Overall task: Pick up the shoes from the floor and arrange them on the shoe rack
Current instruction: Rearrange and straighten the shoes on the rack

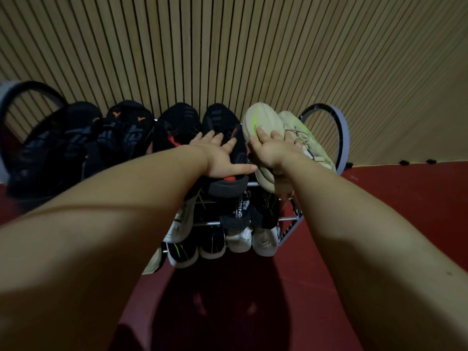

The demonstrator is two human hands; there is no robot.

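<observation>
Black shoe (222, 120) at the centre of the frame, on the top shelf of the rack (288, 219): your left hand (222, 155) lies flat on it with fingers spread. Just right of it, your right hand (274, 148) presses straight, spread fingers against the sole of a cream shoe (260, 117) tipped on its side. More shoes fill the lower shelves, above the red floor (379, 193).

Left rack end (15, 102): blurred and cut off by the frame edge.
Lower shelves (286, 219): your left forearm (101, 211) hides their left part.
Black shoe (222, 117): your left hand (222, 155) covers its middle.
Cream shoe (260, 120): your right hand (272, 150) covers its middle; grip cannot be told.
Tongue lettering (241, 206): too small to read.
</observation>
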